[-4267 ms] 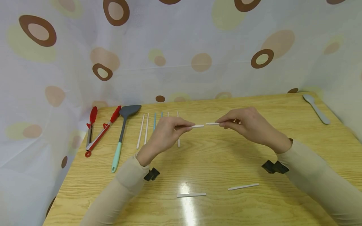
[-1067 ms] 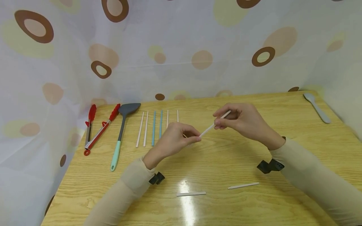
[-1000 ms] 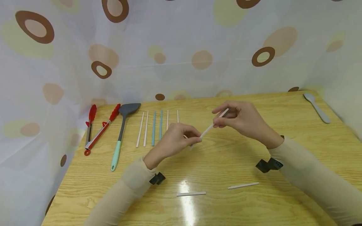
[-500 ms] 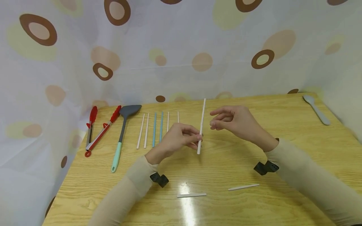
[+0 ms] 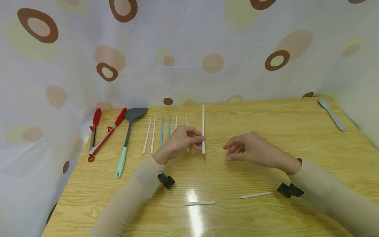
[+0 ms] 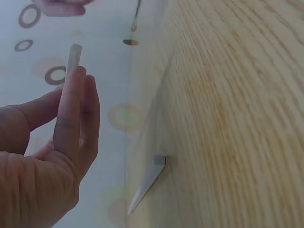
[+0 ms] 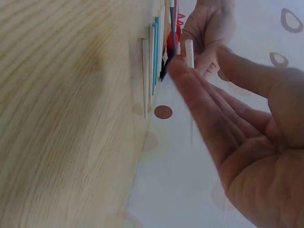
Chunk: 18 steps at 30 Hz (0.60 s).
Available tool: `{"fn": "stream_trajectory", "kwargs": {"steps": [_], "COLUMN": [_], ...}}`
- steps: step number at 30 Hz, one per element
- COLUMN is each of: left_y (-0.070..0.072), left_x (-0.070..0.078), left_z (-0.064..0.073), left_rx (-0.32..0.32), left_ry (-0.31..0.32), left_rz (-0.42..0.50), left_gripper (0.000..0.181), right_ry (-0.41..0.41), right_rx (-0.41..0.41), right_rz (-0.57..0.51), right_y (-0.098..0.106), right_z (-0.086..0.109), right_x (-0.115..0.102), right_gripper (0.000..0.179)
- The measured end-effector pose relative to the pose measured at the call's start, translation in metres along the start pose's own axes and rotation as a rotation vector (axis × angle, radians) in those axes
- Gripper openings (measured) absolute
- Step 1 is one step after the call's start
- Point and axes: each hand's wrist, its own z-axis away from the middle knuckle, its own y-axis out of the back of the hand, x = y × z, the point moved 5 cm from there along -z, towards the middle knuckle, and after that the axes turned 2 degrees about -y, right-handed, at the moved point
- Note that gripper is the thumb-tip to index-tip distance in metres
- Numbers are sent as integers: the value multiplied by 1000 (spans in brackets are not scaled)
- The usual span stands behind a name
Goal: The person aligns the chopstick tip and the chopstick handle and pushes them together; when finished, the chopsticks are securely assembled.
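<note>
My left hand (image 5: 183,140) pinches a long white chopstick (image 5: 203,121) between thumb and fingers near its thicker end. It points away from me, and in the left wrist view the blunt end of the chopstick (image 6: 74,56) stands above the fingertips, off the table. My right hand (image 5: 251,149) hovers to the right with loosely bent fingers, holding nothing. To the left of the held chopstick lies a row of white chopsticks (image 5: 147,135) and blue chopsticks (image 5: 161,131), partly hidden by my left hand. Two short white chopstick halves (image 5: 200,203) (image 5: 254,195) lie near the front.
Red-tipped tongs (image 5: 105,140) and a dark spatula with a mint handle (image 5: 122,158) lie at the left of the wooden table (image 5: 231,217). A grey spoon (image 5: 333,115) is at the far right. A patterned cloth (image 5: 189,49) hangs behind the table.
Earlier each hand held a short white half; these became one long chopstick. My right hand let go of it and moved down toward me, while my left hand carried it left beside the row.
</note>
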Motion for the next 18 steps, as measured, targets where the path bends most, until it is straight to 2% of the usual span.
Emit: {"fn": "stream_trajectory", "kwargs": {"steps": [6, 9, 12, 18], "left_y": [4, 5, 5, 5], "left_x": [-5, -7, -8, -12], "left_z": [-3, -5, -6, -7], "left_rx": [16, 20, 26, 37], "left_ry": [46, 66, 90, 135], "left_rz": [-24, -49, -77, -126], "left_gripper": [16, 15, 14, 12], "right_ry": [77, 95, 74, 87], "right_rx": [-209, -263, -283, -240], "right_rz": [151, 227, 291, 460], "right_y": [-18, -28, -38, -52], "right_z": [22, 32, 39, 50], "right_x": [-3, -3, -4, -8], "right_gripper": [20, 21, 25, 43]}}
